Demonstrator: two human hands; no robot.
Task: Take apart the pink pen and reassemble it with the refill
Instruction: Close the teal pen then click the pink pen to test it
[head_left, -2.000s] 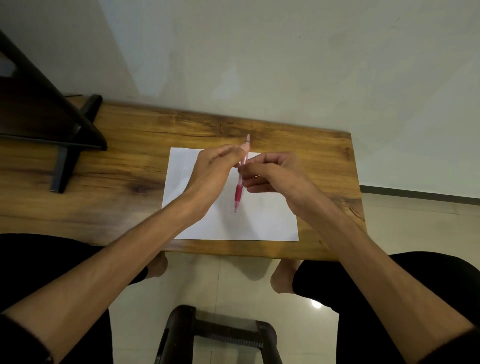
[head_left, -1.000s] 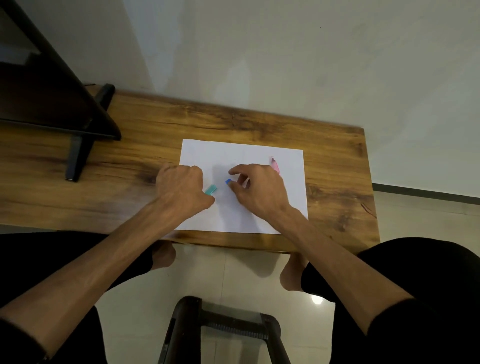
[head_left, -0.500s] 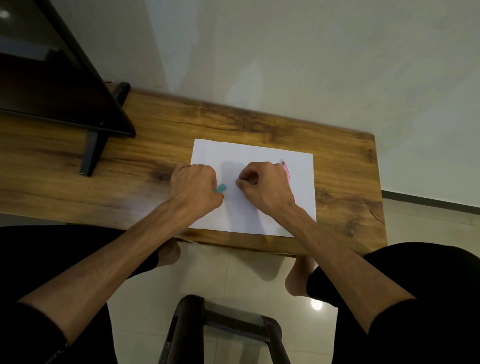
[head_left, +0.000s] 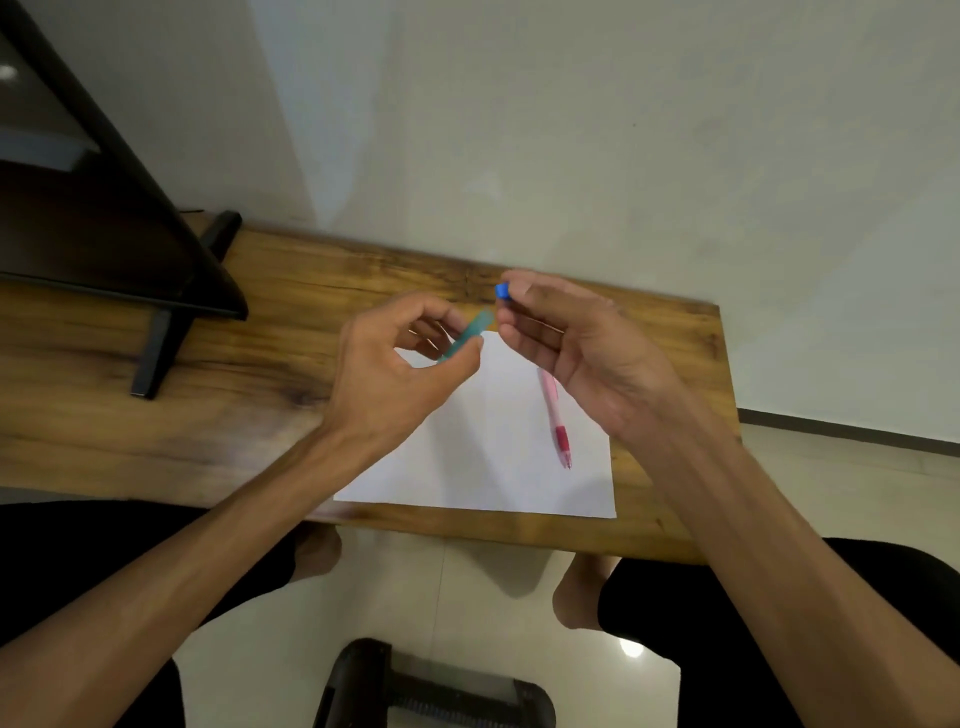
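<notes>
Above the paper (head_left: 483, 452) at mid-frame, left hand (head_left: 387, 379) pinches a teal tube (head_left: 466, 335), right hand (head_left: 576, 343) pinches a blue cap (head_left: 502, 291). Pink pen (head_left: 555, 415) lies on the paper, right of centre.

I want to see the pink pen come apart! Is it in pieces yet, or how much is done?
Not yet. The pink pen lies in one piece on the white paper, and no hand touches it. The left hand grips a teal tube, and the right hand pinches a small blue piece; whether those are refill parts is unclear. Taking the pink pen apart and rebuilding it seems left to do.
</notes>
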